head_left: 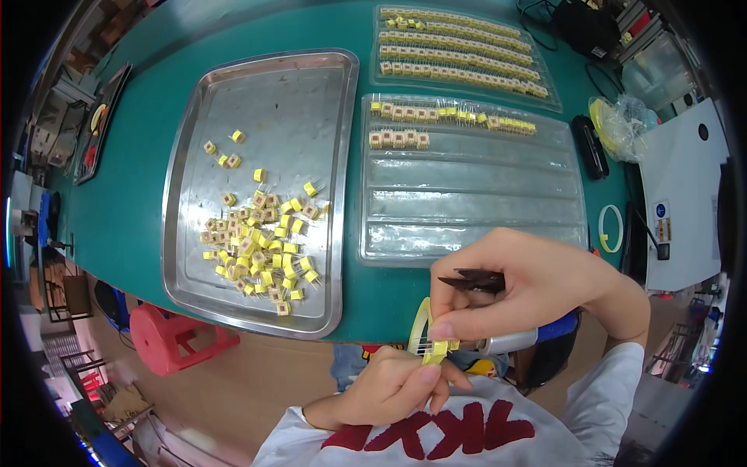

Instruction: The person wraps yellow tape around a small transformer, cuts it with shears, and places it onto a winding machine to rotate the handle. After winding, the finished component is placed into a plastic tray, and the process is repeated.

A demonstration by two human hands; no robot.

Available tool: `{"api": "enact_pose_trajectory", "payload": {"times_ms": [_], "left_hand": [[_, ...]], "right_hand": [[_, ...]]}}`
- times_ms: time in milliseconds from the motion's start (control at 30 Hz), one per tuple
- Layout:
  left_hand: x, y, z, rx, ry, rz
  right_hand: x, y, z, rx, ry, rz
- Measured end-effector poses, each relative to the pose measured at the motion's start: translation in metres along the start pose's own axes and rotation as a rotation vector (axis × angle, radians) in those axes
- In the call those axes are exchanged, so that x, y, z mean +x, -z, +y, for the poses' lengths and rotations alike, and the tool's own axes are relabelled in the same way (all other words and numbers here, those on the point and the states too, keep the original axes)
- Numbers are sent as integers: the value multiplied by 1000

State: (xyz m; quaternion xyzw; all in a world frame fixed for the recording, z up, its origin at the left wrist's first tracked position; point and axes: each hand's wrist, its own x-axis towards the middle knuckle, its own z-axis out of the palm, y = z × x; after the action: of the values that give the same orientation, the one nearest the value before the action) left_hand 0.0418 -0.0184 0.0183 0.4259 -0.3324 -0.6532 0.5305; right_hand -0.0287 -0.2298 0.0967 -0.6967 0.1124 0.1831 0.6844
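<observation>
My left hand (389, 389) is closed at the table's near edge, its thumb and fingertips pinching a small yellow-wrapped coil component (436, 354) with thin metal pins. Just above it, my right hand (521, 288) bends down, thumb and forefinger pressed together at the same component. Tucked in the curled right hand is a dark, pointed tool that looks like tweezers (475, 280). A loop of yellow tape (420, 321) rises beside the fingertips. Exactly how the tape meets the component is hidden by my fingers.
A metal tray (175, 233) holds a pile of loose yellow components (257, 241). Right of it lies a clear ribbed plastic tray (467, 206) with components in its far rows; a fuller one (467, 50) is behind. A tape roll (611, 228) and white box (681, 202) stand right.
</observation>
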Motion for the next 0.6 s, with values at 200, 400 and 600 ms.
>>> {"api": "enact_pose_trajectory", "payload": {"times_ms": [200,400,600], "left_hand": [[2,3,3,7,19,-42],[2,5,3,9,20,-69],[2,8,1,-40,107,-109]], "right_hand": [[5,0,13,107,-25,-75],[1,-3,20,25,19,2],[-20,6,-13,-270,21,133]]}}
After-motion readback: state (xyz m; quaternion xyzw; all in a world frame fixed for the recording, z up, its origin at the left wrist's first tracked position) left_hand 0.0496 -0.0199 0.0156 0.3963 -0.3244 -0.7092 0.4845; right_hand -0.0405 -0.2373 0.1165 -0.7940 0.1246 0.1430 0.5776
